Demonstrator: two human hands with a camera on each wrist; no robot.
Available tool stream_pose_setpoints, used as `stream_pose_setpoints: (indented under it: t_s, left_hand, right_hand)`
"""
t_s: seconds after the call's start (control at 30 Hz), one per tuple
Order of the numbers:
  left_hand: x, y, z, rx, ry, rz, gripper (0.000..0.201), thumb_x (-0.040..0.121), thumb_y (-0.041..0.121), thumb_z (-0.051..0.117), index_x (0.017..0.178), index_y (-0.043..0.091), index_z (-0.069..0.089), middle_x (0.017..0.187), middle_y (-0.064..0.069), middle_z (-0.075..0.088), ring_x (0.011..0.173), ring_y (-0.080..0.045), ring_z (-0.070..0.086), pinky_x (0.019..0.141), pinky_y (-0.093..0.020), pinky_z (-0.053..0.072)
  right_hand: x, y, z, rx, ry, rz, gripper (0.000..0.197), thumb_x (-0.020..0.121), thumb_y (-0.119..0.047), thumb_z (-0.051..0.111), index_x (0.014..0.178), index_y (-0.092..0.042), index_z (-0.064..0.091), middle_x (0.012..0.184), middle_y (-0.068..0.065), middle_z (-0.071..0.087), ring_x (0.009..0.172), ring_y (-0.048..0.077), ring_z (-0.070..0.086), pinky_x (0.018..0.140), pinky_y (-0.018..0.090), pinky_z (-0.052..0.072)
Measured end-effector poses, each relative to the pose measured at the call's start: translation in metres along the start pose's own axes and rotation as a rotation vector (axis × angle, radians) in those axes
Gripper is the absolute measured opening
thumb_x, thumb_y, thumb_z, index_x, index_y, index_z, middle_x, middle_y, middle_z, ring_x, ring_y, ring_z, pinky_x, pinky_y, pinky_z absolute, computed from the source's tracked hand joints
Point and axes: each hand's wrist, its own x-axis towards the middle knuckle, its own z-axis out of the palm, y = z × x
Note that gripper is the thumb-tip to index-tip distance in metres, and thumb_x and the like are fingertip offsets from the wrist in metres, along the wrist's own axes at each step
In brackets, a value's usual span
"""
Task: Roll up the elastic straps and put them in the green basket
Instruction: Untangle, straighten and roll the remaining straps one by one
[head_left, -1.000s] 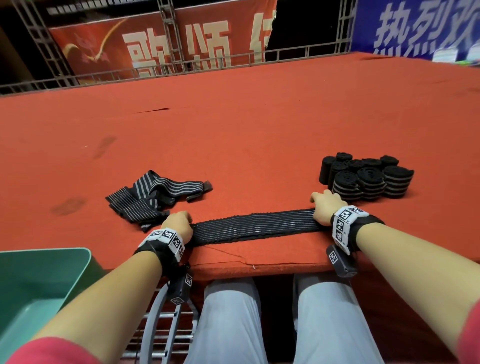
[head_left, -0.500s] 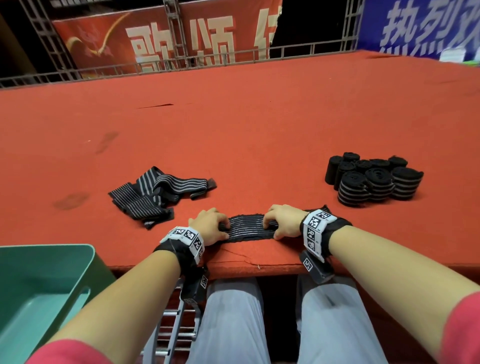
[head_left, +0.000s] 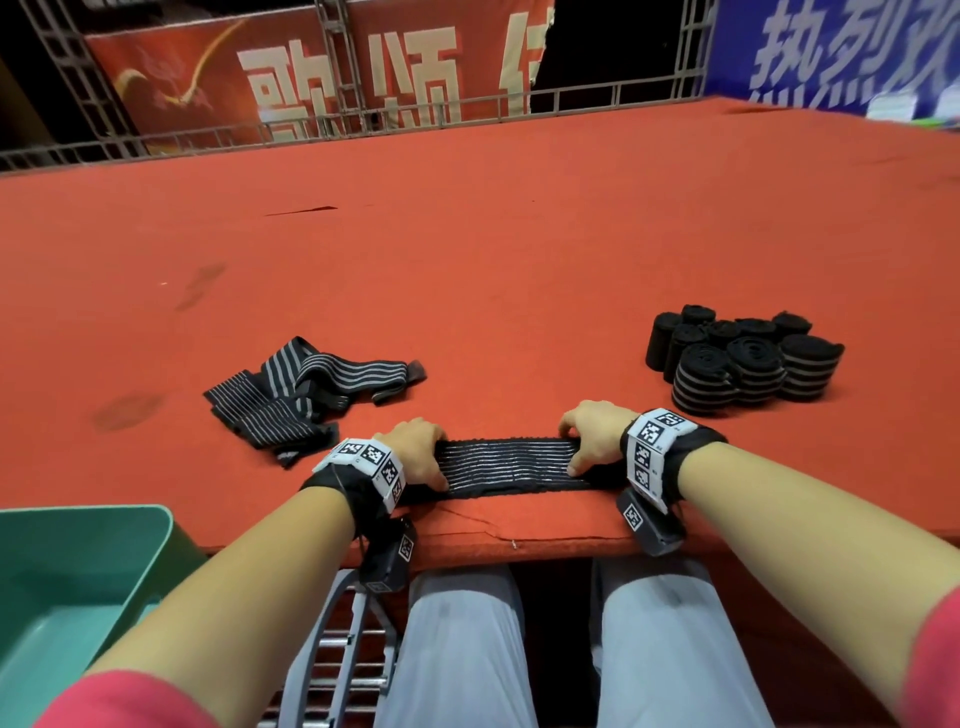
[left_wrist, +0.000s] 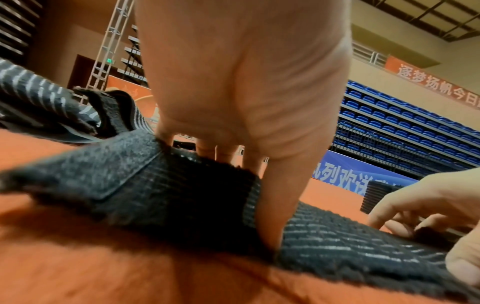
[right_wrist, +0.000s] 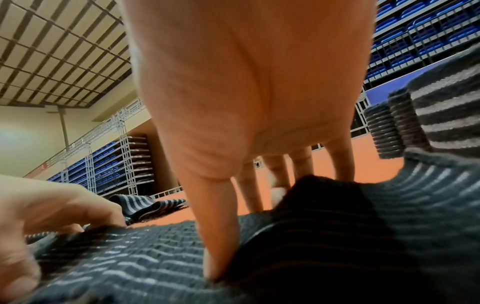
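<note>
A black elastic strap with thin grey stripes (head_left: 506, 465) lies flat along the red table's front edge. My left hand (head_left: 428, 457) holds its left end, with the thumb (left_wrist: 272, 216) pressed on top and the fingers curled over the far edge. My right hand (head_left: 579, 447) holds the right end the same way, thumb (right_wrist: 215, 236) down on the strap (right_wrist: 124, 267). Both ends look folded in under the hands. The green basket (head_left: 83, 512) sits low at the left, beside the table edge.
A loose heap of unrolled striped straps (head_left: 306, 384) lies left of my left hand. A cluster of several rolled straps (head_left: 743, 364) stands at the right. A metal frame (head_left: 332, 639) and my knees are below the table edge.
A second ago the strap was stretched long between wide-apart hands. The hands then came close together on it, and now they have spread somewhat apart again along the shortened strap.
</note>
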Motion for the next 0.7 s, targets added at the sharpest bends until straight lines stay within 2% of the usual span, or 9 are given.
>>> stream_pose_setpoints:
  t_s: [0.07,0.17,0.3,0.43,0.53,0.63,0.7]
  left_hand:
    - [0.000,0.002,-0.002,0.013,-0.019,-0.003,0.049,0.077,0.030,0.071,0.124,0.027,0.056,0.124,0.002,0.060,0.115,-0.022,0.057,0.100,-0.043,0.045]
    - [0.002,0.004,-0.003,0.019,-0.022,-0.018,0.042,0.084,0.021,0.057,0.125,0.030,0.055,0.125,0.003,0.062,0.119,-0.022,0.057,0.105,-0.048,0.037]
    - [0.013,0.005,-0.004,0.065,-0.017,-0.029,0.039,0.084,0.020,0.056,0.121,0.032,0.059,0.121,0.005,0.063,0.120,-0.022,0.056,0.104,-0.054,0.031]
    - [0.038,0.013,-0.013,0.160,0.100,-0.040,0.038,0.084,0.015,0.051,0.117,0.033,0.061,0.117,0.005,0.066,0.120,-0.023,0.056,0.105,-0.057,0.026]
    - [0.061,0.019,-0.021,0.233,0.186,-0.022,0.038,0.084,0.011,0.048,0.113,0.031,0.063,0.112,0.002,0.066,0.120,-0.025,0.052,0.105,-0.057,0.025]
    - [0.086,0.025,-0.027,0.294,0.212,-0.017,0.035,0.087,0.014,0.046,0.113,0.031,0.061,0.116,0.000,0.062,0.123,-0.025,0.047,0.108,-0.066,0.021]
    - [0.101,0.029,-0.031,0.311,0.222,-0.026,0.037,0.088,0.014,0.044,0.115,0.031,0.061,0.119,0.000,0.060,0.125,-0.024,0.046,0.110,-0.068,0.017]
  right_hand:
    - [-0.001,0.003,-0.001,0.014,-0.017,0.018,0.066,0.069,-0.047,0.085,0.124,-0.020,0.059,0.122,0.004,0.059,0.109,0.027,0.060,0.095,0.040,0.051]
    - [-0.002,0.007,-0.003,0.022,-0.023,0.032,0.062,0.072,-0.047,0.083,0.119,-0.020,0.054,0.119,0.003,0.058,0.107,0.026,0.059,0.093,0.041,0.050]
    - [-0.006,0.012,-0.005,0.063,-0.046,-0.002,0.041,0.086,-0.028,0.072,0.122,-0.019,0.054,0.125,0.005,0.062,0.110,0.026,0.059,0.094,0.037,0.049]
    - [-0.010,0.018,-0.008,0.161,-0.038,-0.044,0.039,0.090,-0.011,0.058,0.128,-0.021,0.056,0.128,0.007,0.061,0.112,0.025,0.058,0.090,0.030,0.045]
    - [-0.011,0.020,-0.008,0.252,-0.026,-0.071,0.043,0.089,-0.012,0.059,0.130,-0.024,0.053,0.117,0.004,0.060,0.100,0.022,0.056,0.083,0.030,0.046]
    - [-0.009,0.022,-0.005,0.353,0.002,-0.075,0.028,0.088,-0.014,0.063,0.111,-0.028,0.056,0.105,0.000,0.059,0.092,0.023,0.060,0.079,0.035,0.049]
    - [-0.005,0.023,-0.003,0.412,0.028,-0.079,0.021,0.087,-0.012,0.065,0.098,-0.028,0.057,0.103,-0.002,0.057,0.091,0.021,0.058,0.079,0.033,0.047]
